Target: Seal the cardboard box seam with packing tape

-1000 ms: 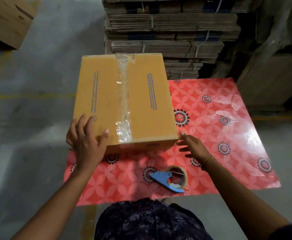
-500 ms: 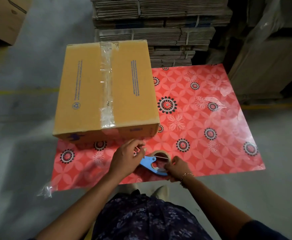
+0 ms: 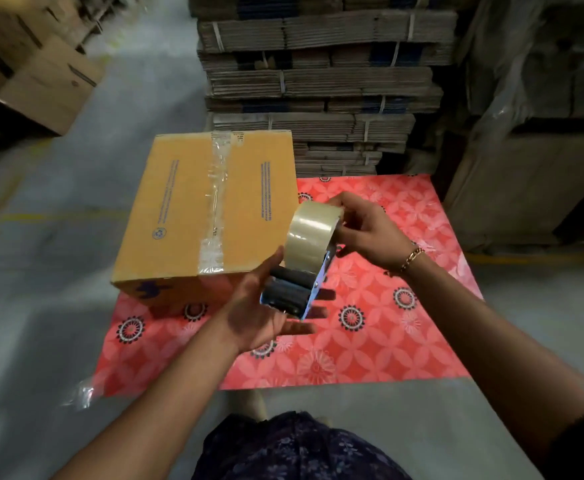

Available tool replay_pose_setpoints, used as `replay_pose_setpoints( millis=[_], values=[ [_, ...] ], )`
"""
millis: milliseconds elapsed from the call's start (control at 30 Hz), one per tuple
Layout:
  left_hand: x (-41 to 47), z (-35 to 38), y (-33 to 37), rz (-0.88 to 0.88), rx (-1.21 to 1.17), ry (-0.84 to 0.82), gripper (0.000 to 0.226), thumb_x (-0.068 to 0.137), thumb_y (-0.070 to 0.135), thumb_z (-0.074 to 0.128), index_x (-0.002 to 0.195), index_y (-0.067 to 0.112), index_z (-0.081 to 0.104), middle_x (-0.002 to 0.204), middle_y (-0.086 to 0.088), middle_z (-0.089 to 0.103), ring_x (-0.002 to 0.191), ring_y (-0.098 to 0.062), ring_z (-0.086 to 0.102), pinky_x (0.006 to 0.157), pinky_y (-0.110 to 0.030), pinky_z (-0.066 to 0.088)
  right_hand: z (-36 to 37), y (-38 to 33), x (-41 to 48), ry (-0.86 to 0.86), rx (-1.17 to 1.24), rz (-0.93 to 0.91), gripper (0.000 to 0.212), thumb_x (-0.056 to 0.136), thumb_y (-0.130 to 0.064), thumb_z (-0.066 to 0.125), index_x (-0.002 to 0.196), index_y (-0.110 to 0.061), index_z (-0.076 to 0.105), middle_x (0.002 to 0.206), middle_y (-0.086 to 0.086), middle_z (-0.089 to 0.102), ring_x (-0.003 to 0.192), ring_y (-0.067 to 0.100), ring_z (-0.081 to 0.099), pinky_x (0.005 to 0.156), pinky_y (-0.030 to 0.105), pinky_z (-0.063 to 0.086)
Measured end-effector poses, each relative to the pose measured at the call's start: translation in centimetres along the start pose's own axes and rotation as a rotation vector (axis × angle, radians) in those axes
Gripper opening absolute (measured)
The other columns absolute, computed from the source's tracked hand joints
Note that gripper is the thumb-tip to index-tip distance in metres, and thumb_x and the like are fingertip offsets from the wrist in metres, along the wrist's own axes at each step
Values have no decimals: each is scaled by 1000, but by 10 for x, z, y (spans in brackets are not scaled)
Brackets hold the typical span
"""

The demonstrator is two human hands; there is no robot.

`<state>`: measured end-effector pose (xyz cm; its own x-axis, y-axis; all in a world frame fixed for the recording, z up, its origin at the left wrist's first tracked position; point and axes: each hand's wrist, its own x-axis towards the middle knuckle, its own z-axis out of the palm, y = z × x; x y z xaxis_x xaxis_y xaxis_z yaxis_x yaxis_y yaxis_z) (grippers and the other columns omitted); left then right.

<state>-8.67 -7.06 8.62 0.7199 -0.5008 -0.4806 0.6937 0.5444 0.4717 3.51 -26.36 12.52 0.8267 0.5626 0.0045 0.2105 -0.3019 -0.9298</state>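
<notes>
Nearest to me is my dark patterned clothing (image 3: 294, 448) at the bottom edge, with both forearms reaching out from it over the grey floor (image 3: 58, 334). My left hand (image 3: 266, 306) is turned palm up, fingers spread and only loosely curled, cradling the lower end of the tape dispenser (image 3: 304, 271) from beneath. The dispenser is held in the air above the red flowered mat (image 3: 370, 341), its long axis running from the blue frame and dark roller low and near me up to the roll of clear tape (image 3: 313, 233) at the far upper end. My right hand (image 3: 370, 230), with a bracelet (image 3: 412, 258) at the wrist, comes in from the right and closes its fingers on the far right side of the roll, thumb and fingertips pinching its edge.

Beyond the hands, to the left, the cardboard box (image 3: 211, 216) sits on the mat's far left corner, partly over the floor. A strip of clear tape (image 3: 216, 202) runs near to far along its top seam. Behind the box and mat stand bundled stacks of flat cardboard (image 3: 318, 71), and more boxes (image 3: 41, 74) lie far left.
</notes>
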Motion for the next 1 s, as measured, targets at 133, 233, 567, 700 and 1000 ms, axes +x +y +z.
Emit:
replay_pose_setpoints(
  millis=[133, 233, 567, 700, 1000],
  values=[
    [7, 67, 12, 242, -20, 21, 52, 84, 45, 50, 108, 7, 78, 107, -17, 75, 75, -26, 74, 63, -34, 60, -23, -44, 2, 24, 64, -137, 30, 86, -1, 65, 115, 2, 59, 101, 11, 67, 89, 20, 64, 76, 37, 53],
    [9, 92, 19, 416, -42, 24, 47, 92, 40, 45, 101, 8, 78, 101, -16, 75, 75, -25, 74, 62, -32, 61, -38, -56, -19, 146, 166, -153, 40, 79, -1, 61, 119, -9, 60, 116, 10, 68, 106, 21, 67, 86, 30, 54],
    [17, 123, 53, 826, 60, 171, 44, 93, 31, 37, 101, 7, 73, 83, -13, 74, 75, -28, 73, 69, -36, 58, 5, -50, -100, 93, 536, 167, 27, 92, -34, 56, 96, -12, 71, 86, 7, 71, 69, 20, 64, 57, 30, 46],
    [19, 132, 53, 834, 107, 223, 50, 94, 28, 35, 79, 9, 79, 71, -11, 74, 63, -25, 70, 62, -31, 56, 22, -65, -96, 132, 653, 200, 33, 88, -42, 59, 95, -13, 71, 83, 5, 68, 66, 19, 59, 53, 28, 40],
    [21, 129, 54, 816, 136, 305, 48, 79, 40, 48, 93, -1, 68, 73, -15, 68, 61, -30, 65, 49, -25, 47, 39, -85, -78, 312, 700, 213, 18, 92, -28, 67, 80, -15, 69, 64, -2, 65, 51, 12, 50, 44, 24, 29]
  ],
)
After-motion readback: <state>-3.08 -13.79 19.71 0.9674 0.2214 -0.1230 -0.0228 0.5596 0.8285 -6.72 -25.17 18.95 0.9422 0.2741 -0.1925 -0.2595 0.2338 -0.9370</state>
